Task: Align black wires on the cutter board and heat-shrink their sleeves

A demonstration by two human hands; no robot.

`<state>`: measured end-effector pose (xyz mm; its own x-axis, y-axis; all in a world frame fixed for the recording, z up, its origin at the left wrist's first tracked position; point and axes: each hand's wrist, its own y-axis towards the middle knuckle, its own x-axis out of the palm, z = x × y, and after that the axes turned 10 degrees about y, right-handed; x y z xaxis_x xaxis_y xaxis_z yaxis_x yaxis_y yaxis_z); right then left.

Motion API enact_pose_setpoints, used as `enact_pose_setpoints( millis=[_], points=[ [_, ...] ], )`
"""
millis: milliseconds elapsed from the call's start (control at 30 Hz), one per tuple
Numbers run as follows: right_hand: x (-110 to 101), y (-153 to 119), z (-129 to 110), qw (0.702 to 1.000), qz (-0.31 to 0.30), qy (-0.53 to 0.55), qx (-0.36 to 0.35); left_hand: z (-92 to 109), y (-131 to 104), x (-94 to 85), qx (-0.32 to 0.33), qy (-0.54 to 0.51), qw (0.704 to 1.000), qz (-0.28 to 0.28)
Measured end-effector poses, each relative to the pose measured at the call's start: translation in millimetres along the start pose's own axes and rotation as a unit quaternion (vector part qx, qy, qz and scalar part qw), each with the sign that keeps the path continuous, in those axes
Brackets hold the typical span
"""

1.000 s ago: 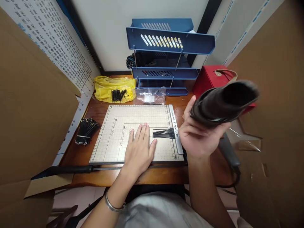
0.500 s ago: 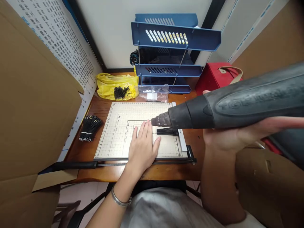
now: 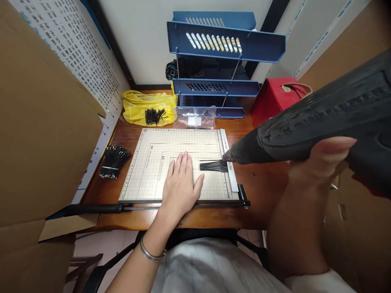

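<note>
My right hand (image 3: 317, 167) is wrapped round a big dark heat gun (image 3: 305, 118). Its narrow nozzle points left, above the metal edge strip (image 3: 228, 160) of a paper cutter (image 3: 159, 162). A flat row of thin black wire-like strands (image 3: 214, 166) lies on the board, their right ends at that strip and close under the nozzle. My left hand (image 3: 180, 183) rests flat on the gridded board, left of the strands, with its thumb out to the side. Along the near edge runs the cutter's blade arm with a black handle (image 3: 94, 208).
A tied bundle of black strands (image 3: 113, 161) lies left of the board. Behind are a yellow plastic bag (image 3: 131, 108) with more short black pieces (image 3: 154, 116), a clear bag (image 3: 207, 118), a blue tray rack (image 3: 210, 87) and a red box (image 3: 271, 95). Cardboard (image 3: 45, 101) walls the left.
The heat gun has swung right, its nozzle going from beside my left fingertips to the strip at the strands' right ends. My left hand stays flat on the board.
</note>
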<state>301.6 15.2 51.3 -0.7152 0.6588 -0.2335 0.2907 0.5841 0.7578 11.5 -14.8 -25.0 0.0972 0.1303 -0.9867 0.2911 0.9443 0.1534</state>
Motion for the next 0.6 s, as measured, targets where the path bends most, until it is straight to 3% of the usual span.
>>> enact_pose_setpoints(
  millis=[67,133,233,333,433,600],
  points=[
    [4,2,-5,0.994,0.0,-0.058,-0.098,-4,-1,-3.5,0.005,-0.029,1.0,-0.003],
    [8,4,-7,0.991,-0.014,-0.027,-0.13,-10,-3,-9.0,0.01,-0.086,0.996,0.007],
    [10,4,-3,0.992,-0.03,0.073,-0.096,-19,-4,-16.9,-0.014,-0.21,0.976,0.053],
    [11,-1,0,0.995,-0.006,0.085,-0.05,-24,-2,-18.0,-0.083,-0.315,0.942,0.085],
    [15,-7,-1,0.998,0.024,0.056,-0.013,-26,1,-12.9,-0.139,-0.358,0.919,0.089],
    [18,-8,-6,0.997,0.039,0.061,0.007,-28,3,-9.5,-0.157,-0.448,0.878,0.063]
  ],
)
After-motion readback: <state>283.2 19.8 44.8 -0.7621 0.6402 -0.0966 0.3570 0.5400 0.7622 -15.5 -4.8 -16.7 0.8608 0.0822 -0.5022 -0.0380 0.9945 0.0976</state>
